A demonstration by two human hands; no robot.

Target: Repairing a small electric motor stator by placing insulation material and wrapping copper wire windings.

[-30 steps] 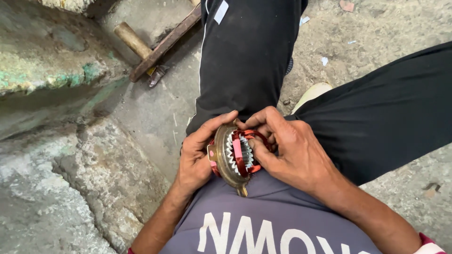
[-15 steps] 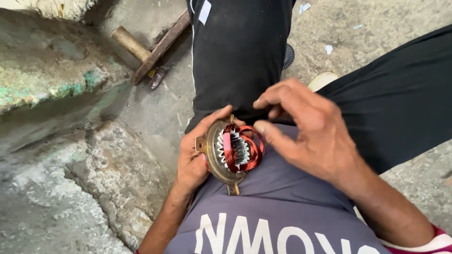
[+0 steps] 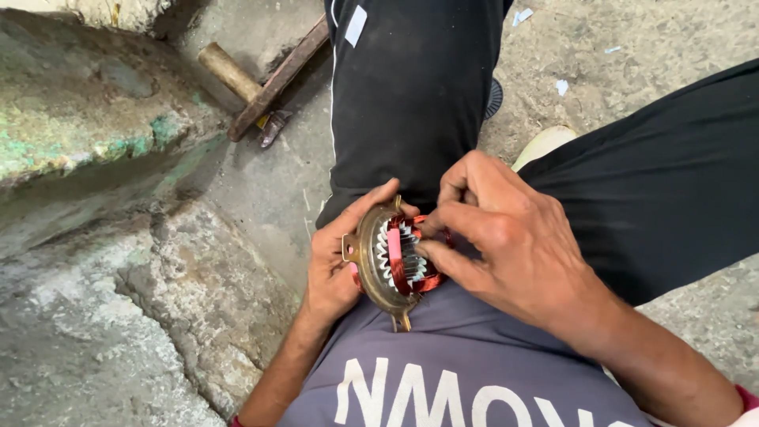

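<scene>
I see concrete floor (image 3: pixel 261 190) and a rough stone slab (image 3: pixel 95 119) filling the left half; dark trousers (image 3: pixel 411 95) run from 12 o'clock down to centre, grey shirt (image 3: pixel 474 379) at 6 o'clock. A hammer (image 3: pixel 237 79) lies on the floor at 10 o'clock, well apart from the work.

My read of the step: coil fitting on a small motor stator (image 3: pixel 391 261), i.e. pressing red wire (image 3: pixel 395 265) into the toothed core. Stator sits centre frame, against the lap, tilted on edge with its face toward 3 o'clock.

Left hand (image 3: pixel 336 265) is closed around the stator's brass-coloured rim from 9 o'clock, thumb over the top edge near 12. Right hand (image 3: pixel 506 237) comes in from 3 o'clock, fingers curled narrow, fingertips (image 3: pixel 431 251) touching the red winding on the stator face. Can't tell if it pinches a loose strand or just pushes.

I judge the next move needs a steady rim grip on the left and small fingertip pressure on the right, seating the wire between teeth without kinking. White slot liners (image 3: pixel 387 241) show between the teeth; keep those in place.
</scene>
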